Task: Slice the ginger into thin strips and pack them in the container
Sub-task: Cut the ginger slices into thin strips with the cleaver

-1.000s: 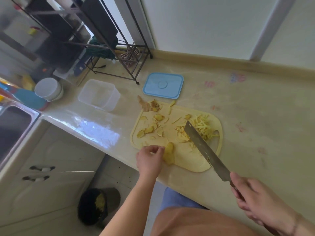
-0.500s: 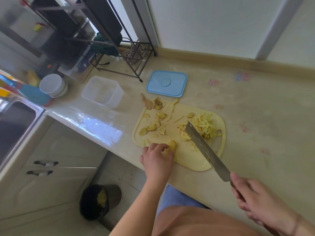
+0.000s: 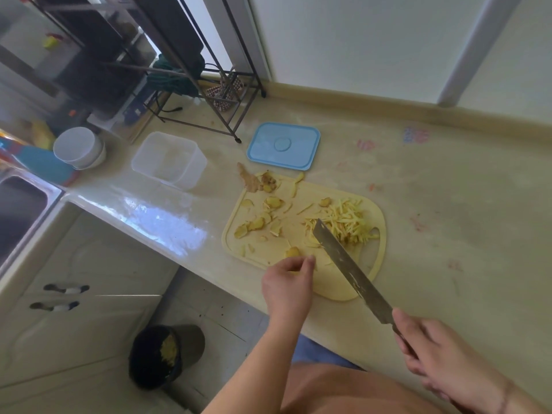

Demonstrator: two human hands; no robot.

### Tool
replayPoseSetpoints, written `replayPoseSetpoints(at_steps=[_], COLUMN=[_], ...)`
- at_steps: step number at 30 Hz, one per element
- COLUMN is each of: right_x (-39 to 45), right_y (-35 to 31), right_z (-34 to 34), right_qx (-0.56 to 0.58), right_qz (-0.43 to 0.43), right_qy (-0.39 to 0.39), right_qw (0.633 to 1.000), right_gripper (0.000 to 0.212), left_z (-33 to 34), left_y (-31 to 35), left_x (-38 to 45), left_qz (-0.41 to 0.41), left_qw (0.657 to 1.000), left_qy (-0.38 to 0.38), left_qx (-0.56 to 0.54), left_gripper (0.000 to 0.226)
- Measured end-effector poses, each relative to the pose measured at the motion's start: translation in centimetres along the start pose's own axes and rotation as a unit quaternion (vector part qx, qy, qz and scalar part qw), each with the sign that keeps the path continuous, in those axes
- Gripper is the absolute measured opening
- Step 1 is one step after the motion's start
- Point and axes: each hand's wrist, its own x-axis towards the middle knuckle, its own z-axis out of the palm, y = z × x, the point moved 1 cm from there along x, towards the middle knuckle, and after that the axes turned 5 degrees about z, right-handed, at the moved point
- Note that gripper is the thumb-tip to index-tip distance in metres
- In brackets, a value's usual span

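A pale yellow cutting board (image 3: 352, 283) lies at the counter's front edge. A heap of thin ginger strips (image 3: 343, 221) sits on its far right part, with ginger slices and peel scraps (image 3: 260, 224) to the left. My left hand (image 3: 288, 282) pinches a small ginger piece (image 3: 292, 252) at the board's near edge. My right hand (image 3: 442, 357) grips the handle of a cleaver (image 3: 349, 268), whose blade slants over the board with its tip at the strips. The clear plastic container (image 3: 170, 158) stands empty to the board's left, its blue lid (image 3: 283, 146) behind the board.
A black wire rack (image 3: 209, 94) stands at the back left of the beige counter (image 3: 448, 234). White bowls (image 3: 79, 147) sit beside a sink (image 3: 18, 210) at the far left. On the floor below stands a dark bin (image 3: 161, 357) with scraps.
My left hand has closed on the ginger piece and shifted it a little to the right along the board's near edge. The cleaver has stayed almost still over the board.
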Motion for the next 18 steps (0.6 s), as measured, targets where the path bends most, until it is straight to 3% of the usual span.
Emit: replayPoseSetpoints(at_steps=[3, 8, 13, 18], right_x=[0.3, 0.7, 1.0, 1.7], right_y=[0.2, 0.5, 0.5, 0.4], right_z=[0.2, 0.3, 0.5, 0.7], right_qx=[-0.01, -0.021, -0.035, -0.064], right_qz=[0.003, 0.012, 0.019, 0.023], right_qy=[0.006, 0.015, 0.015, 0.028], right_qw=[1.0, 1.0, 0.999, 0.997], right_gripper=[0.055, 0.058, 0.055, 0.056], left_z=[1.6, 1.9, 1.2, 2.1], left_y=[-0.7, -2.9, -5.1, -5.1], left_x=[-0.4, -0.1, 0.0, -0.4], left_qz=[0.066, 0.255, 0.377, 0.374], left_qw=[0.981, 0.902, 0.857, 0.882], left_qy=[0.023, 0.077, 0.092, 0.075], left_qx=[0.178, 0.34, 0.34, 0.277], left_gripper=[0.02, 0.03, 0.01, 0.004])
